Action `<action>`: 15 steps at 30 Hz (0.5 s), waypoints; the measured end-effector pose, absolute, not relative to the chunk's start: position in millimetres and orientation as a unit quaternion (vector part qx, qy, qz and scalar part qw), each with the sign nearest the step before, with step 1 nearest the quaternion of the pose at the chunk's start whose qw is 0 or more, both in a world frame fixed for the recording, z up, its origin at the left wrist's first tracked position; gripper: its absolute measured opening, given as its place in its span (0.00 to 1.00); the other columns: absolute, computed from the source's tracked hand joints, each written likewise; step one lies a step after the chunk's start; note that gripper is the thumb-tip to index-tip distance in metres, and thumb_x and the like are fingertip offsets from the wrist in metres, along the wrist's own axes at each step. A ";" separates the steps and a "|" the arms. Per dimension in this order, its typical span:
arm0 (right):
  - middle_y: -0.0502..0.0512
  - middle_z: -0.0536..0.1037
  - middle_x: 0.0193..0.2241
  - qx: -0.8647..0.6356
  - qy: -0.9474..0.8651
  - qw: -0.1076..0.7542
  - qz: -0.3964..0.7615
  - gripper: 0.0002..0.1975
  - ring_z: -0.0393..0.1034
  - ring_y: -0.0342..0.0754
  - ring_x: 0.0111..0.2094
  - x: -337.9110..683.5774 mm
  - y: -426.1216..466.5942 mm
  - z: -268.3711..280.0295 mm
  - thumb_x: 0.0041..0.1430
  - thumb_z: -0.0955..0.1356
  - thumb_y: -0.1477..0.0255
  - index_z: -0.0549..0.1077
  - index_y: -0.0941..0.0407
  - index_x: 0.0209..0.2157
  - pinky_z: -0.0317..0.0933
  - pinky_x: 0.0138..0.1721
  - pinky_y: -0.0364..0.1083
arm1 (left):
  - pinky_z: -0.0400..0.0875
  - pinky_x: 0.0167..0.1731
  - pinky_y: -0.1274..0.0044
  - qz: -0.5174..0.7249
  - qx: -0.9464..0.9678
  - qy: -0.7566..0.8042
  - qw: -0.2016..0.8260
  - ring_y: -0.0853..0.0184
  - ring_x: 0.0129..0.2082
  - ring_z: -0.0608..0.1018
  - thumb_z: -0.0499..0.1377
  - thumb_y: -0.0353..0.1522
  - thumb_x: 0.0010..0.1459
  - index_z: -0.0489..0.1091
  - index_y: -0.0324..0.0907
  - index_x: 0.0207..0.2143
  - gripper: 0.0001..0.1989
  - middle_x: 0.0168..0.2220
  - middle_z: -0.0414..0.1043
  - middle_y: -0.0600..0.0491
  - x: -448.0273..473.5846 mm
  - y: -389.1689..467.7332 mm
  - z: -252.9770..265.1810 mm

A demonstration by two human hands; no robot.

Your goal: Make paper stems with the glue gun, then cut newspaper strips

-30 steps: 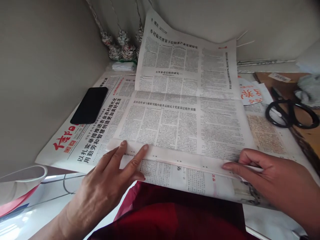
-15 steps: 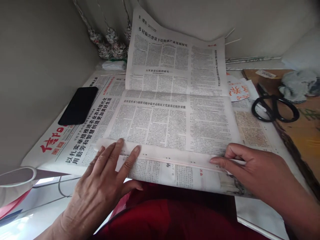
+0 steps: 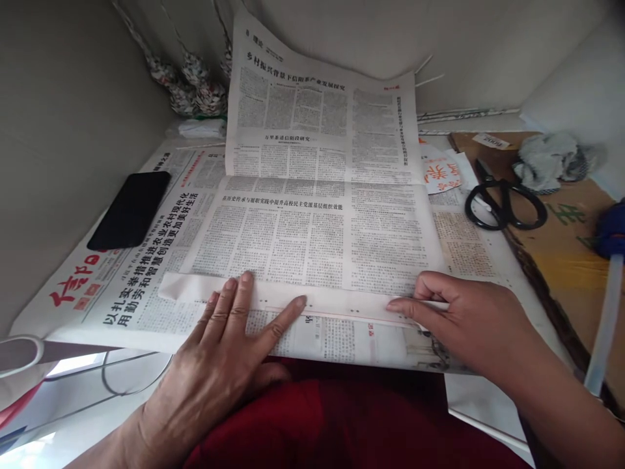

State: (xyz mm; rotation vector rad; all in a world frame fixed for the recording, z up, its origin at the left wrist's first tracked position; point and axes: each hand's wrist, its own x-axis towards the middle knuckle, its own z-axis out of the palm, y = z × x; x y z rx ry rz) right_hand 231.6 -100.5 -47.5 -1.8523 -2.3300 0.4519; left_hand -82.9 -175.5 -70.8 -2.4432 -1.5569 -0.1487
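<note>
A printed newspaper sheet [image 3: 288,234] lies across the table, its far half leaning up against the wall. Along its near edge runs a narrow folded strip with a pale margin and a thin red line. My left hand [image 3: 229,332] rests on this strip with fingers spread, pressing it down; its thumb is partly hidden below the table edge. At the strip's right end, my right hand [image 3: 459,312] pinches the folded edge between thumb and curled index finger. Beneath the sheet lies another newspaper [image 3: 141,267] with large black and red headlines.
A black phone [image 3: 129,210] lies on the left. Black-handled scissors [image 3: 505,205] sit at the right beside a cardboard piece [image 3: 571,221] with a crumpled grey cloth [image 3: 554,159] on it. A blue-topped object with a pale stem [image 3: 605,312] stands far right. Twisted paper bundles [image 3: 190,88] are at the back left.
My left hand has slid right along the folded strip, uncovering its left end. My right hand keeps its pinch. The view has shifted slightly right.
</note>
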 end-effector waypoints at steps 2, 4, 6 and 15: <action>0.44 0.66 0.13 -0.612 -0.774 0.066 0.149 0.26 0.60 0.44 0.17 231.6 -100.0 -47.6 0.56 0.62 0.44 0.64 0.52 0.22 0.49 0.22 0.44 | 0.68 0.51 0.48 -0.053 -0.837 -0.532 0.117 0.35 0.63 0.59 0.62 0.50 0.53 0.55 0.59 0.65 0.38 0.67 0.52 0.42 -80.2 -175.0 -70.2; 0.44 0.66 0.13 -0.612 -0.775 0.065 0.146 0.26 0.60 0.44 0.17 231.5 -99.9 -47.7 0.57 0.62 0.44 0.64 0.52 0.22 0.49 0.23 0.44 | 0.65 0.54 0.49 -0.061 -0.841 -0.524 0.119 0.38 0.63 0.59 0.61 0.48 0.55 0.55 0.55 0.65 0.37 0.67 0.52 0.41 -78.8 -173.8 -70.2; 0.44 0.67 0.13 -0.613 -0.774 0.065 0.144 0.26 0.60 0.44 0.17 231.4 -100.0 -47.8 0.56 0.62 0.44 0.65 0.52 0.22 0.49 0.22 0.44 | 0.62 0.59 0.53 -0.065 -0.858 -0.494 0.124 0.44 0.64 0.59 0.59 0.46 0.59 0.55 0.48 0.66 0.35 0.66 0.53 0.41 -77.9 -171.6 -71.2; 0.43 0.64 0.12 -0.610 -0.776 0.080 0.140 0.26 0.59 0.43 0.16 232.4 -101.0 -47.9 0.56 0.63 0.45 0.64 0.52 0.21 0.48 0.21 0.44 | 0.66 0.58 0.64 -0.051 -0.883 -0.427 0.190 0.51 0.62 0.65 0.51 0.48 0.64 0.51 0.38 0.67 0.35 0.64 0.59 0.38 -61.2 -164.9 -74.0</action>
